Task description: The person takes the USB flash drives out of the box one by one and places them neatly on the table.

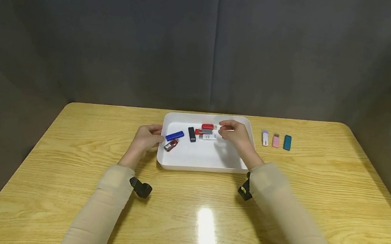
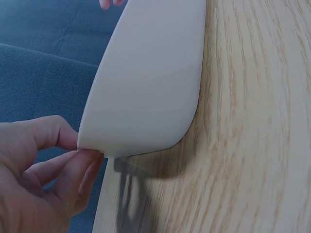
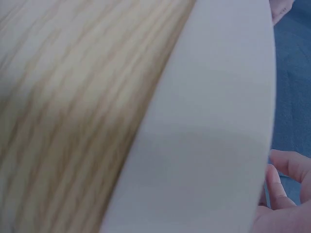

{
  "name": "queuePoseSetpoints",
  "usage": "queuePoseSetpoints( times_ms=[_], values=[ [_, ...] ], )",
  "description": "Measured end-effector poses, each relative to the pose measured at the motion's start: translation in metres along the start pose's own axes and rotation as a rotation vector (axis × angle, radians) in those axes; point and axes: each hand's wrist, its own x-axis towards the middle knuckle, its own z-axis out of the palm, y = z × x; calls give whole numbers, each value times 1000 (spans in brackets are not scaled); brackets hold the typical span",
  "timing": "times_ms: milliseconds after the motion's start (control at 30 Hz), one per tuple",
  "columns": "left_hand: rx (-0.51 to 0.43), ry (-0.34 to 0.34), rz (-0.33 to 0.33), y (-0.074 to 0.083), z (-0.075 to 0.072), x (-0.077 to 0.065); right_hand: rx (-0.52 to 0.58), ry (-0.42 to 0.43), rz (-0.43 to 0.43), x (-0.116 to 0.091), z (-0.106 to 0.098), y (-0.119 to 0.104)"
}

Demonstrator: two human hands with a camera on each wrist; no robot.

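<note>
White tray (image 1: 192,154): located between both hands on the wooden table (image 1: 176,199). Left hand (image 1: 146,136): thumb and fingers pinch the tray's rim at its left end. Right hand (image 1: 235,136): over the tray's right part, thumb and forefinger slightly parted, nothing visible between them.

Just beside the right fingertips, toward the left hand, lies a red USB stick (image 1: 207,126), its metal plug pointing at the fingers; contact cannot be confirmed. Below it, a red-and-silver USB stick (image 1: 206,131) and a white USB stick (image 1: 209,137) lie close together. Midway between the hands: a black USB stick (image 1: 192,134). Nearest the left-hand grip, inside the tray: a blue USB stick (image 1: 174,136), with a dark red USB stick (image 1: 172,144) just below.

Outside the tray, to the right of the right hand, three items stand in a row: a white-and-purple USB stick (image 1: 265,138), a pink USB stick (image 1: 275,141) and a teal USB stick (image 1: 287,143).
</note>
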Motion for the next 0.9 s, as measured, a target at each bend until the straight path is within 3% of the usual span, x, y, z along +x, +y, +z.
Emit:
queuePoseSetpoints(
  times_ms=[267,500,900],
  values=[
    [11,-15,-3,0,-2,0,-6,-9,21,2,12,2],
    [-6,-24,-5,0,-5,-1,-60,-45,-22,3,19,4],
    [-21,-48,-54,5,-7,-4,-199,-68,-14,11,20,18]
  ],
)
